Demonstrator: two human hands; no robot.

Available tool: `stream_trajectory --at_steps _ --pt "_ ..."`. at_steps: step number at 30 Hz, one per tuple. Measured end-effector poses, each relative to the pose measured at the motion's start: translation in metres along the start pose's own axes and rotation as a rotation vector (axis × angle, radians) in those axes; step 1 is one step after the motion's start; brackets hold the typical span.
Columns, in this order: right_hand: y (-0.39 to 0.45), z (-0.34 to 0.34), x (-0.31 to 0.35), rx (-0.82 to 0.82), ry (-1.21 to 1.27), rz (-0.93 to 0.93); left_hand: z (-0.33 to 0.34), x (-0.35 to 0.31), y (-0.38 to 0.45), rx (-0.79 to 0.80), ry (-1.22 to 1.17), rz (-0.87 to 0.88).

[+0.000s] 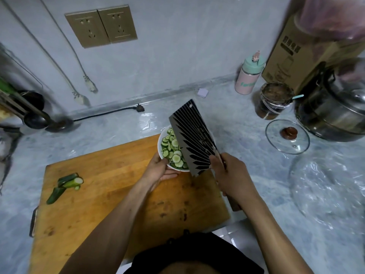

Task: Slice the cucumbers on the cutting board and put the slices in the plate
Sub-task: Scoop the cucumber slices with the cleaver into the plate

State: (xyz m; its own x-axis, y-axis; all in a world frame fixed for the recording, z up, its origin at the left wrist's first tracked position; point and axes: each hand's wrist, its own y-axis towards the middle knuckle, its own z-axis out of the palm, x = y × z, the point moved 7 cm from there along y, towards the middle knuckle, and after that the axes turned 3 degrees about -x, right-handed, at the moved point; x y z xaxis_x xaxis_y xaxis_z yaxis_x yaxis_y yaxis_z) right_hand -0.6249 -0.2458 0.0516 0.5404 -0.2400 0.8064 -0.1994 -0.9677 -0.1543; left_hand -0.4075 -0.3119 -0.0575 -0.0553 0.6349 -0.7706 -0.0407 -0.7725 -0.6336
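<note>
- While the left hand (158,169) gripped the near rim of the white plate (161,139), thumb over the edge and fingers beneath, the plate sat at the far right corner of the cutting board (118,184).
- The right hand (231,175) was clamped on the handle of the cleaver (194,137), whose broad blade was tilted over the plate.
- Cucumber slices (173,151) filled the plate, partly hidden by the blade.
- Cucumber ends (67,184) lay on the board's left side, well apart from the plate.
- On the counter (246,184) to the right stood a glass lid (287,136), a jar (274,99) and a steel pot (331,109).
</note>
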Motion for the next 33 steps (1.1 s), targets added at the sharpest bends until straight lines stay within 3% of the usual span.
stream_trajectory --at_steps 4,8,16,22,33 --pt "0.008 0.029 0.012 0.064 -0.126 -0.042 0.0 0.0 -0.001 -0.032 -0.054 0.011" --pt "0.011 0.025 -0.003 0.053 -0.088 0.031 -0.003 0.001 -0.001 -0.024 -0.087 0.021" --pt "0.012 0.01 -0.027 0.041 0.244 0.156 -0.013 0.004 -0.005 -0.008 -0.134 0.028" --pt "0.02 0.002 -0.017 -0.004 0.507 0.199 -0.013 -0.032 -0.001 -0.013 -0.191 0.089" --pt "0.047 -0.008 -0.03 -0.111 0.622 0.306 -0.01 -0.111 0.093 -0.03 -0.024 0.084"
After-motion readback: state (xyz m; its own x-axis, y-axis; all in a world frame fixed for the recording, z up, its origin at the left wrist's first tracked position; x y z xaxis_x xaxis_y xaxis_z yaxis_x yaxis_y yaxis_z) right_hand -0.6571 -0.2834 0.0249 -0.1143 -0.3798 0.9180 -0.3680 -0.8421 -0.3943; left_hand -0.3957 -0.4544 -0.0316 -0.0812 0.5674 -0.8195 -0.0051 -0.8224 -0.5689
